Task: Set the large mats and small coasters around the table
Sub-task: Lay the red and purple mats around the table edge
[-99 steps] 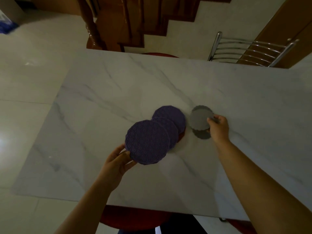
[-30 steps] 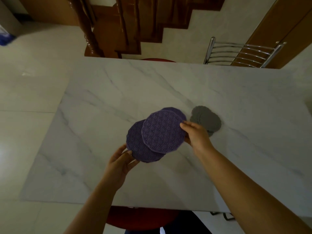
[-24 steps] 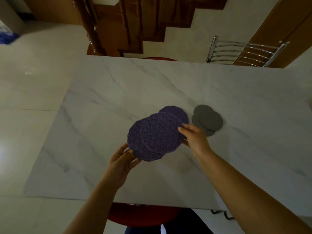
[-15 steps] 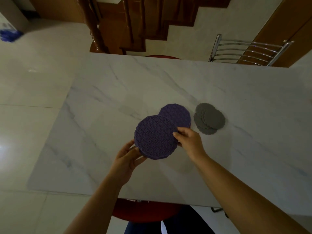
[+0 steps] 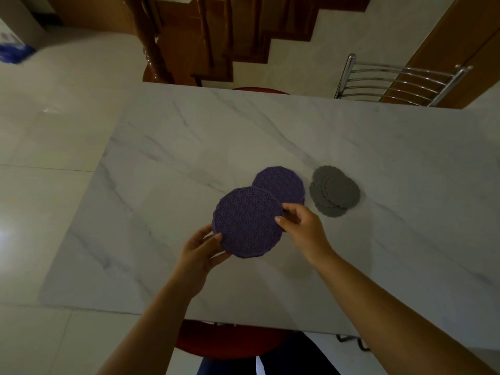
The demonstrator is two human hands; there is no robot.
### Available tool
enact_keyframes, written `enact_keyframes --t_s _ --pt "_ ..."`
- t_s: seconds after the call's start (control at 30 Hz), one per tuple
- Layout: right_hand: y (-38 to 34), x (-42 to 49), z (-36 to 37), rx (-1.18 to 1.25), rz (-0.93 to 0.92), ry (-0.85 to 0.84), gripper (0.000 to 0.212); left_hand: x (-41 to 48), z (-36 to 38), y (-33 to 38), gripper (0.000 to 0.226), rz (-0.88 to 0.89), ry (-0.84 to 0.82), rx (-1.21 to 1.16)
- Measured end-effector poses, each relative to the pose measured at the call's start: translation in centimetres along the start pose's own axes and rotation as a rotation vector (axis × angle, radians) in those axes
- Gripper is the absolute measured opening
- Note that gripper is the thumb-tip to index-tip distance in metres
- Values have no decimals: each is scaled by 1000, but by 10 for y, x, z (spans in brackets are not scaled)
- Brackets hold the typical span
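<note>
Above the middle of the white marble table I hold a stack of large purple patterned mats. My left hand grips the stack's lower left edge, thumb on top. My right hand pinches its right edge. Another purple mat lies flat on the table just behind the held stack. To its right lies a fanned pile of small grey scalloped coasters, free of both hands.
A metal-backed chair stands at the table's far right side. A red stool seat peeks over the far edge and another red stool sits under the near edge. A wooden staircase rises beyond.
My right hand left the grey coasters, lifted a purple mat off the table pile and brought it over the mat in my left hand; the two now sit aligned as one stack.
</note>
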State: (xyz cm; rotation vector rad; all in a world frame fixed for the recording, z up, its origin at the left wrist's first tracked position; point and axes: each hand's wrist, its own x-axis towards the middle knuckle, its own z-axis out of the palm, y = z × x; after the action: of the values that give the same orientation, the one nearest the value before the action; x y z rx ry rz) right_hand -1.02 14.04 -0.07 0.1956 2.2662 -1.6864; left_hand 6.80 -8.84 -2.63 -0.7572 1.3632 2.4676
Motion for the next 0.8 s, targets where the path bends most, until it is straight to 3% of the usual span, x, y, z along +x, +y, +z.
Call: enact_keyframes --t_s 0.1,0.2,0.4,0.53,0.7,0.8 --pt "1 20 -3 93 125 -85 25 3 -6 -1 35 25 18 -9" --pt "4 53 -7 66 282 17 39 4 -9 -2 29 39 34 -41" --pt "7 108 -18 -588 145 34 74 2 -16 3 30 57 67 -55" --pt "1 126 -19 -988 238 -37 94 -1 -18 3 30 65 99 -54" --pt "-1 131 -21 -1042 230 13 101 -2 -13 5 29 69 120 -49" --pt "0 129 -23 -798 118 92 69 1 -11 5 29 66 132 -60"
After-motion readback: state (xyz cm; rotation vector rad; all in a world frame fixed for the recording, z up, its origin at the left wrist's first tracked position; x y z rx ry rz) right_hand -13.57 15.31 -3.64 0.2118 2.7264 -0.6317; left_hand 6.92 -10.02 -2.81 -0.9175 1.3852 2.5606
